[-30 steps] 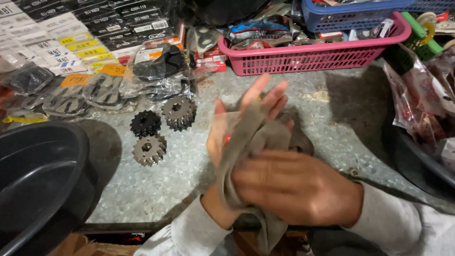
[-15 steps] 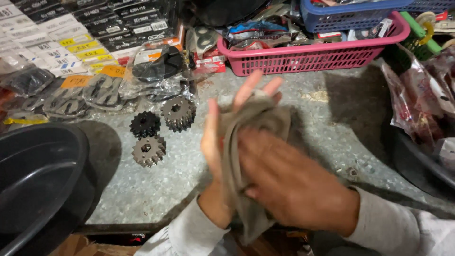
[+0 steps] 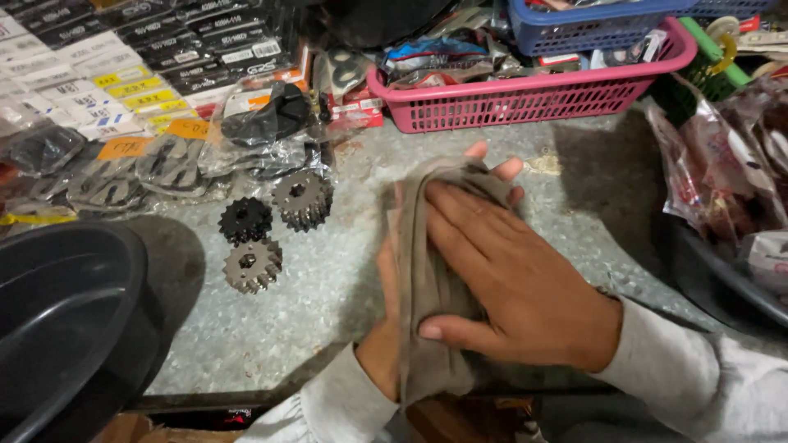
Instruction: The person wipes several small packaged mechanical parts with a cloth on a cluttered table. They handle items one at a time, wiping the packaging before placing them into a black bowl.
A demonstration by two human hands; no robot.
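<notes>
A grey-brown rag (image 3: 427, 287) lies pressed between my two hands above the grey metal counter (image 3: 328, 287). My right hand (image 3: 509, 279) lies flat on top of the rag, fingers stretched toward the far side. My left hand (image 3: 386, 328) sits under the rag, mostly hidden; only its fingertips near the top and its wrist show. To the left, three small toothed sprockets rest on the counter: a black one (image 3: 245, 220), a grey one (image 3: 302, 197) behind it and a grey one (image 3: 253, 264) in front.
A black tub (image 3: 66, 320) stands at the near left. Bagged parts and labelled packets (image 3: 123, 98) fill the back left. A pink basket (image 3: 533, 90) and a blue basket (image 3: 607, 16) stand at the back. Plastic bags (image 3: 722, 172) crowd the right.
My right hand has slid forward over the rag, from my left palm's heel up to its fingers. The left fingers, spread and upright before, now lie lower under the cloth.
</notes>
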